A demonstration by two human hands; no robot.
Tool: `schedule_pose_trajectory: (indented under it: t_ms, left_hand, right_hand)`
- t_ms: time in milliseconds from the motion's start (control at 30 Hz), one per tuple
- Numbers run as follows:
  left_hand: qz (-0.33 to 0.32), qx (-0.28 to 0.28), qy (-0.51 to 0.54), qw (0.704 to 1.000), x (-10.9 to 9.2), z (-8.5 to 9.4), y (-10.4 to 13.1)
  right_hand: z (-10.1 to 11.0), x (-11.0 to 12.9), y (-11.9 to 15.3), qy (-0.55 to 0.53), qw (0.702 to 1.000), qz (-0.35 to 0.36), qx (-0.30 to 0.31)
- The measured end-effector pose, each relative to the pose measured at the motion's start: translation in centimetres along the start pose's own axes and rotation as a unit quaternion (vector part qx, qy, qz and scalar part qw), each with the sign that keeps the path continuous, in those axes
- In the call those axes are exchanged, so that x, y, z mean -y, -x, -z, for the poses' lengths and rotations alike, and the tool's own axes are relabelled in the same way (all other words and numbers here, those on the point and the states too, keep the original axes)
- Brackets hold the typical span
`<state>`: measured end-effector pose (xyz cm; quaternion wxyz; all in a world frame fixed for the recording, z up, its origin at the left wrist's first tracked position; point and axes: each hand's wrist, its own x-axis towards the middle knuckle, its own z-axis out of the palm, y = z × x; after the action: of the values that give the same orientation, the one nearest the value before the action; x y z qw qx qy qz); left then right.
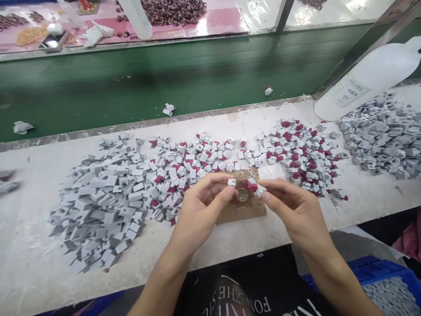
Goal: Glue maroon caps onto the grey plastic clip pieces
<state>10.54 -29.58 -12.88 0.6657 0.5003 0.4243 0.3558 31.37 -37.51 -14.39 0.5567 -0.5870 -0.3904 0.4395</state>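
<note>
Between thumb and forefinger, my left hand [210, 199] pinches a small grey plastic block [232, 182]. Opposite it, my right hand [291, 206] grips a grey-and-maroon plastic piece [255, 186]. The two pieces are held a short gap apart, above a brown board [243, 213] with a small round dish [242, 194] on it. Left of my hands spreads a large heap of plain grey blocks [108, 184]. Behind my hands lie grey blocks with maroon parts [189, 160], and a further pile of grey-and-maroon pieces [299, 153] is to the right.
A large white bottle [365, 81] leans at the back right beside another grey heap [388, 136]. Past the table edge runs a green conveyor belt [204, 74] with a few scraps. A blue crate [371, 276] of small grey parts sits low at right.
</note>
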Motion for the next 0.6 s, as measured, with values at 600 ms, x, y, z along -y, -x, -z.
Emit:
schedule_pose_trajectory:
  t_ms: [600]
  left_hand:
    - [0.004,0.054,0.009,0.999,-0.3,-2.3,-0.7]
  right_hand:
    - [0.1,-0.1,-0.7,-0.061,0.998,-0.02,0.01]
